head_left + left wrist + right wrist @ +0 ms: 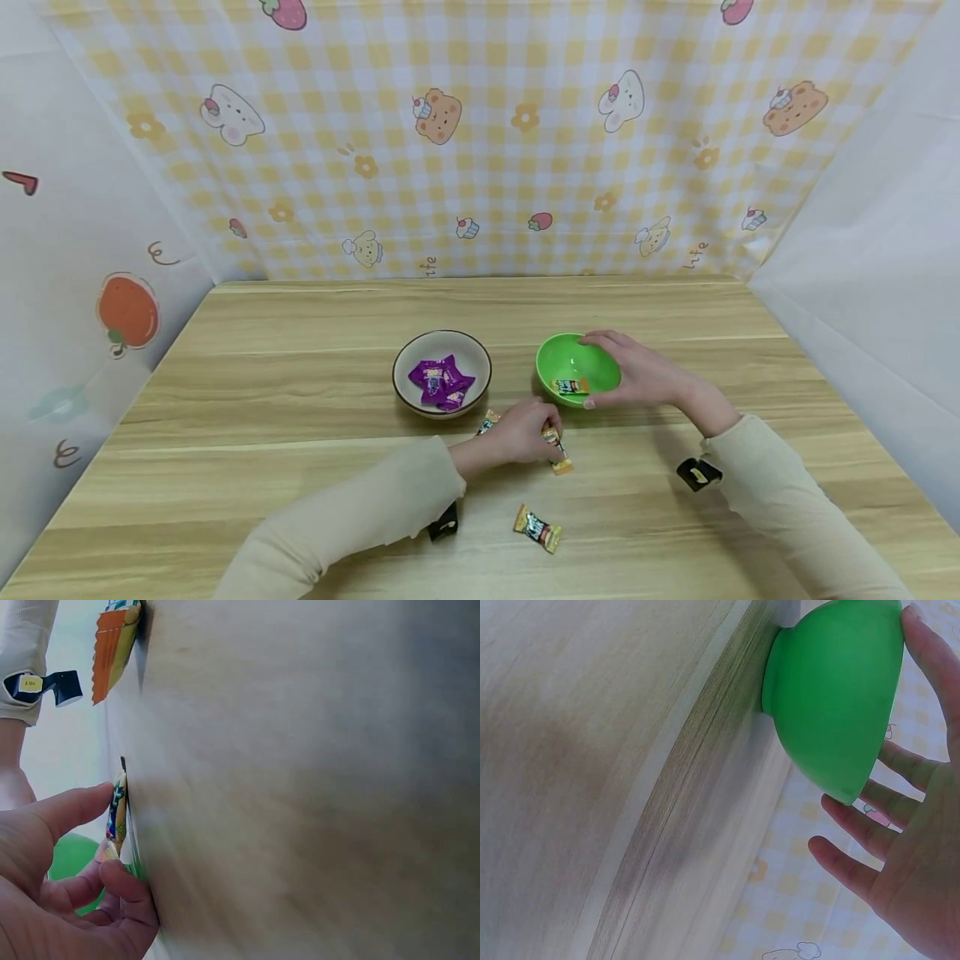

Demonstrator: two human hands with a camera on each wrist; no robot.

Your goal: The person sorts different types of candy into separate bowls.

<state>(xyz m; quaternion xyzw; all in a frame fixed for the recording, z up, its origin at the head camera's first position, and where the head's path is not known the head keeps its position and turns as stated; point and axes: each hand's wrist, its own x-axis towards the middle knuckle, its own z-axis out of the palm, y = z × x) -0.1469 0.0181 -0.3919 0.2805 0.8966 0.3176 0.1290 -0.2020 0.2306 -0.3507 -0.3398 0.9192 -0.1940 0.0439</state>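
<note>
My left hand [521,435] pinches a small orange-and-dark wrapped candy [559,463] just above the table; in the left wrist view thumb and fingertips meet the ends of the candy [116,814]. My right hand [647,375] holds the green bowl [573,352] by its right side, thumb on the near rim and fingers on the far rim. One wrapped candy [570,387] lies inside that bowl. Partly hidden behind the left hand is another candy [488,422]. Closer to me, a further candy [537,529] lies on the table.
Left of the green bowl stands a white bowl with a dark rim [468,354], holding several purple-wrapped candies [442,383]. The wooden table [247,400] ends at a yellow checked cloth [495,167] behind it. White sheets hang at both sides.
</note>
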